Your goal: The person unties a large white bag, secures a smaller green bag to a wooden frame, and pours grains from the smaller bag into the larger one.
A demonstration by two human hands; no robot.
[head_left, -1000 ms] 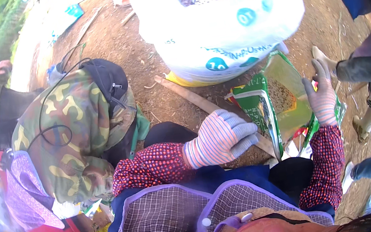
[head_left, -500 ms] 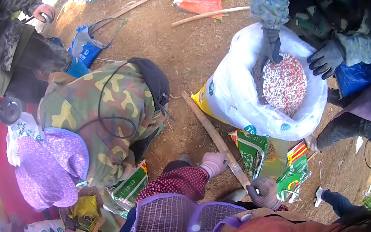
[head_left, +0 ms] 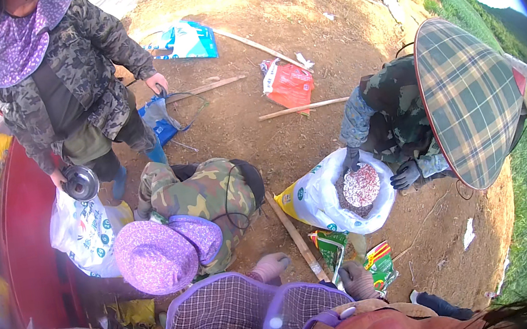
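My left hand (head_left: 271,267), in a pinkish knit glove with grey fingertips, is left of a long wooden pole (head_left: 296,238), apart from it. Its fingers look curled in; what they hold, if anything, does not show. Beside the pole's near end is my right hand (head_left: 357,278), also gloved, its fingers bent between a green printed bag (head_left: 331,244) and a green, red and yellow bag (head_left: 379,264). I cannot make out anything in it. Farther off, a big white sack (head_left: 312,191) stands open, full of granules (head_left: 360,187), whitish-pink over grey. A co-worker's gloved hands are at its rim.
A person in a plaid conical hat (head_left: 472,99) is by the sack. Another, in camouflage (head_left: 210,196), bends at the left. A third stands holding a metal bowl (head_left: 81,183) near a white bag (head_left: 91,241). Beyond lie an orange-red bag (head_left: 289,84) and wooden sticks (head_left: 263,49).
The view has tipped up, showing the co-workers and field more fully. My left hand has drawn back from the pole. The co-worker's hand remains in the sack.
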